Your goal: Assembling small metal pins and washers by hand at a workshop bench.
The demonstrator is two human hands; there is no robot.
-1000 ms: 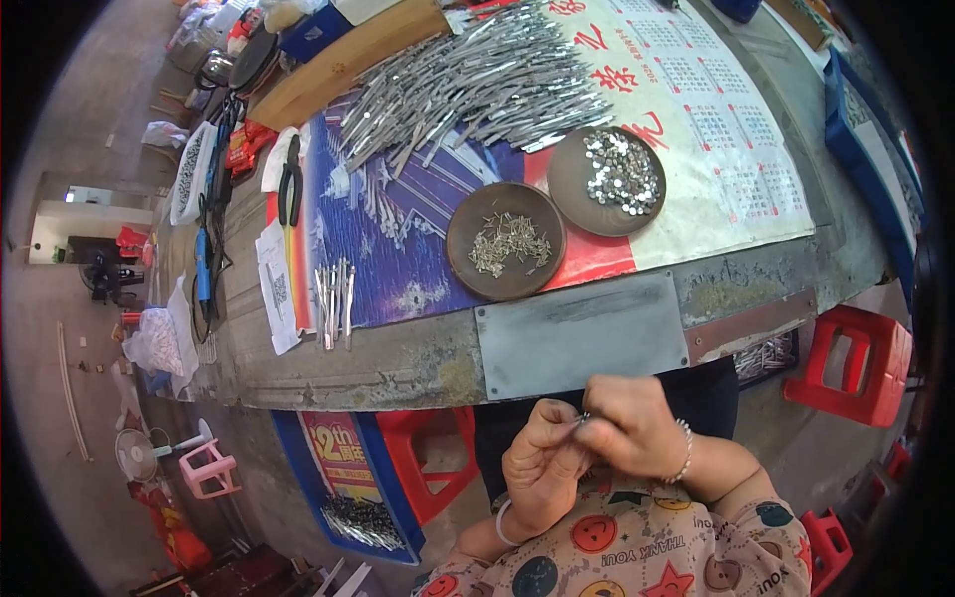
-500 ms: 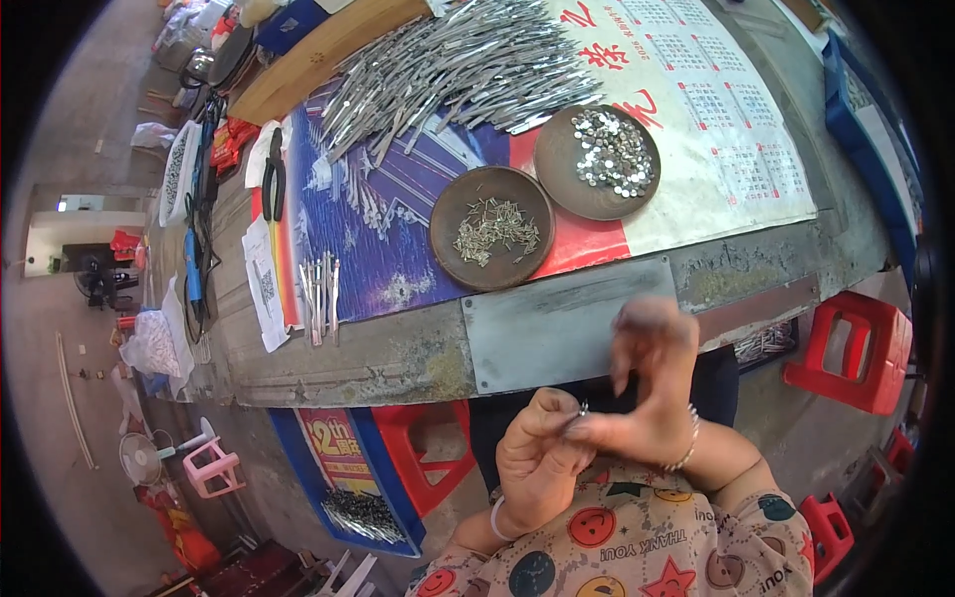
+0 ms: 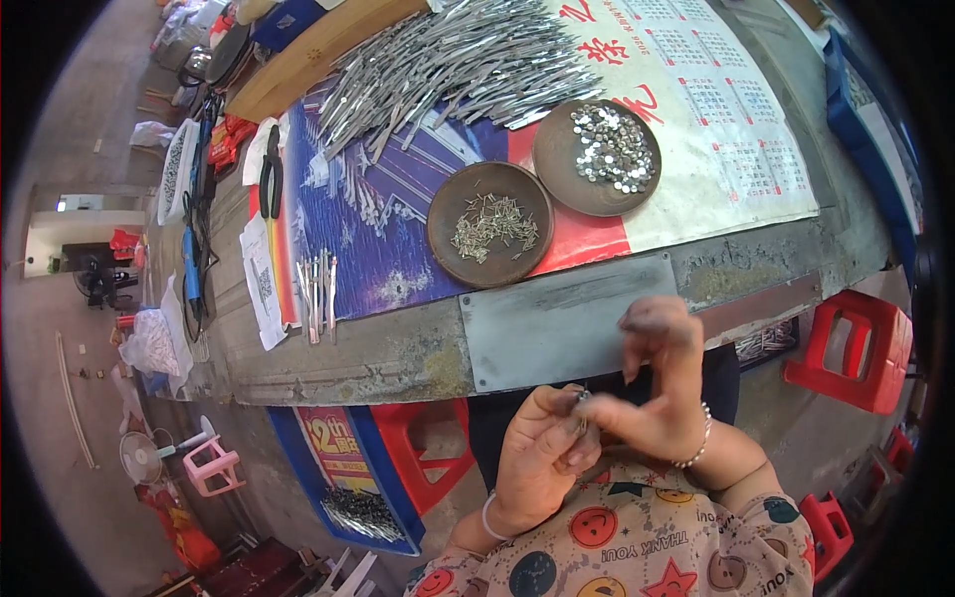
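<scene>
Just off the table's near edge, my left hand (image 3: 540, 453) is closed in a pinch on a small metal piece (image 3: 584, 396), mostly hidden by the fingers. My right hand (image 3: 665, 383) is beside it, its thumb reaching to the piece and its other fingers curved and held apart from the thumb. Beyond the hands lies a grey metal plate (image 3: 557, 333) at the table edge. Past that stand two round brown dishes: one dish (image 3: 446, 244) holds small metal pins (image 3: 492, 229), the other dish (image 3: 557, 174) holds shiny round metal discs (image 3: 612, 149).
A large heap of thin metal strips (image 3: 458, 65) covers the far table. Several strips (image 3: 316, 298) lie at the left, near black-handled pliers (image 3: 270, 179) and a blue soldering-iron-like tool (image 3: 192, 269). Below the table are a blue tray (image 3: 398, 497) and red stools (image 3: 860, 348).
Both hands have shifted slightly to the right. My left fingers have turned a little around the small piece, and the right thumb stays against it.
</scene>
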